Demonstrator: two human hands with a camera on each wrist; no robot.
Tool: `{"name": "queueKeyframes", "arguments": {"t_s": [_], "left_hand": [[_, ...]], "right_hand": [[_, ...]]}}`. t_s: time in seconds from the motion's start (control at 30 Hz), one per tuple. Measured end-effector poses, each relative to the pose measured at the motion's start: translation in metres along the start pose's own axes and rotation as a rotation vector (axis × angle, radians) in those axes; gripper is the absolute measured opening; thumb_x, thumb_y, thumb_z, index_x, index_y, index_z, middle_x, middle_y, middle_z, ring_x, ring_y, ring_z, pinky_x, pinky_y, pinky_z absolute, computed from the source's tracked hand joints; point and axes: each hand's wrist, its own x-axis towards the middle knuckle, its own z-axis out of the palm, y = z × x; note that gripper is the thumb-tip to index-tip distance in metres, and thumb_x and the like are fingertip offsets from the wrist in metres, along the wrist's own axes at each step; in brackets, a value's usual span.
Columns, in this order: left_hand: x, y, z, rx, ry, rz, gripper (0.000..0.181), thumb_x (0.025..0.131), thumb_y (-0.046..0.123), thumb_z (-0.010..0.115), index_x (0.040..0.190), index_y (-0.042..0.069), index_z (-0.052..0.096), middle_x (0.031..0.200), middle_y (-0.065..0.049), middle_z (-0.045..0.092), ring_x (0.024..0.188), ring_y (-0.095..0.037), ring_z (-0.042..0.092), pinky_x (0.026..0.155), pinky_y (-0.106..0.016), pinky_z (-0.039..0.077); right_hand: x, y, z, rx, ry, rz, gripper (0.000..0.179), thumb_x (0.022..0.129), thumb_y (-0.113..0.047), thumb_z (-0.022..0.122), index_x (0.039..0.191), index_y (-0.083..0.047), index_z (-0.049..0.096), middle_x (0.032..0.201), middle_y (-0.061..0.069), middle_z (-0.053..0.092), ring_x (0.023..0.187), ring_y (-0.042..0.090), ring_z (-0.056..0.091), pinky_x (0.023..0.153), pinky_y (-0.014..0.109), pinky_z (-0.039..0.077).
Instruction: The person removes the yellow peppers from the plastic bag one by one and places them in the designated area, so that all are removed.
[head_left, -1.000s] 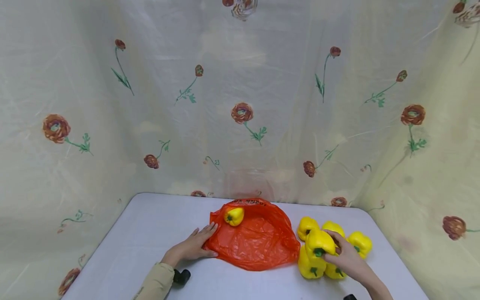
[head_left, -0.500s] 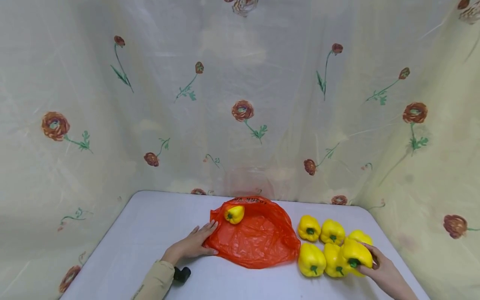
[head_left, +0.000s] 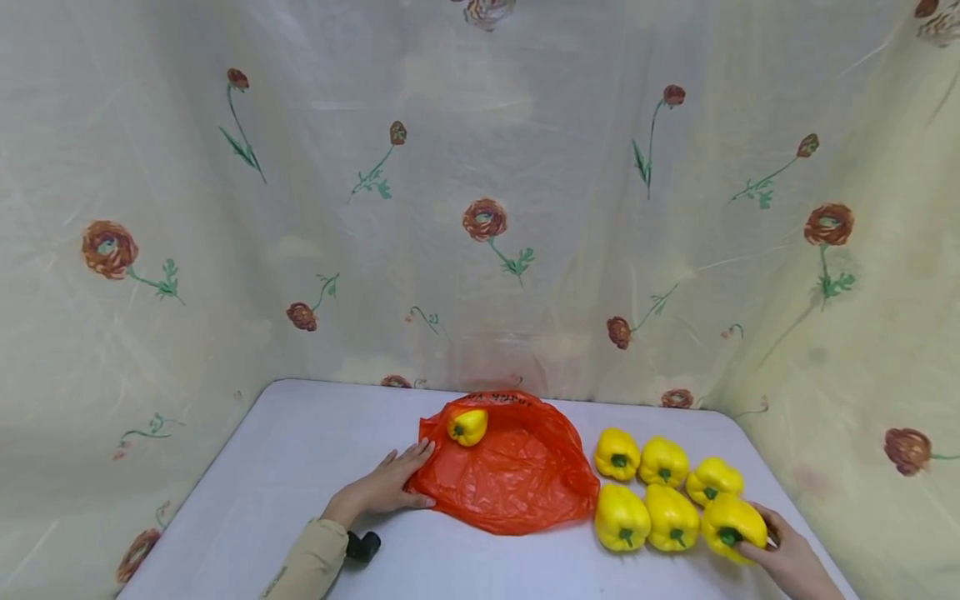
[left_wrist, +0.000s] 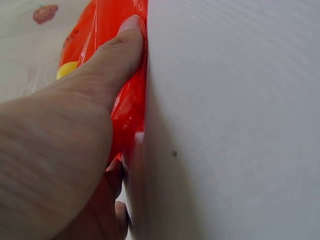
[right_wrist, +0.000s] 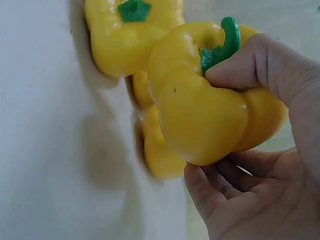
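My right hand point(head_left: 787, 550) grips a yellow bell pepper point(head_left: 733, 527) with a green stem, thumb beside the stem and fingers round the far side. In the right wrist view this bell pepper point(right_wrist: 200, 100) hangs a little off the table, its shadow below. On the left, my left hand point(head_left: 386, 483) lies with straight fingers on the left edge of a red plastic bag point(head_left: 517, 483). The left wrist view shows the thumb point(left_wrist: 120, 50) resting on the bag's film. One more yellow bell pepper point(head_left: 468, 427) lies inside the bag at its back left.
Several yellow bell peppers point(head_left: 622, 518) stand in two rows right of the bag, close beside the held one. A black object point(head_left: 363, 547) sits by the left wrist. The white table point(head_left: 300, 442) is backed by a flowered curtain point(head_left: 375, 233).
My right hand has carried the bell pepper rightward and toward the table's near right, from over the other peppers to the end of the front row. The left hand stays on the bag.
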Motion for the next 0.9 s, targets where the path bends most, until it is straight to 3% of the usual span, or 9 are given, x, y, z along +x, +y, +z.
{"name": "queueKeyframes", "arguments": {"t_s": [0.37,0.9], "left_hand": [[0.003,-0.005,0.003,0.007,-0.004,-0.011,0.096,0.082,0.061,0.064,0.155,0.019,0.018,0.163,-0.005,0.014,0.150,-0.027,0.013,0.121,-0.053,0.007],[0.000,-0.001,0.000,-0.003,0.001,0.017,0.098,0.081,0.063,0.063,0.155,0.017,0.019,0.163,-0.008,0.016,0.149,-0.031,0.016,0.121,-0.055,0.008]], "right_hand": [[0.016,0.020,0.018,0.043,-0.031,0.088,0.105,0.083,-0.047,0.068,0.142,0.019,0.012,0.139,0.044,0.022,0.127,0.058,0.028,0.107,0.063,0.031],[0.012,0.018,0.021,0.042,-0.041,0.127,0.108,0.083,-0.043,0.071,0.144,0.018,0.006,0.140,0.044,0.016,0.129,0.059,0.023,0.109,0.065,0.025]]}}
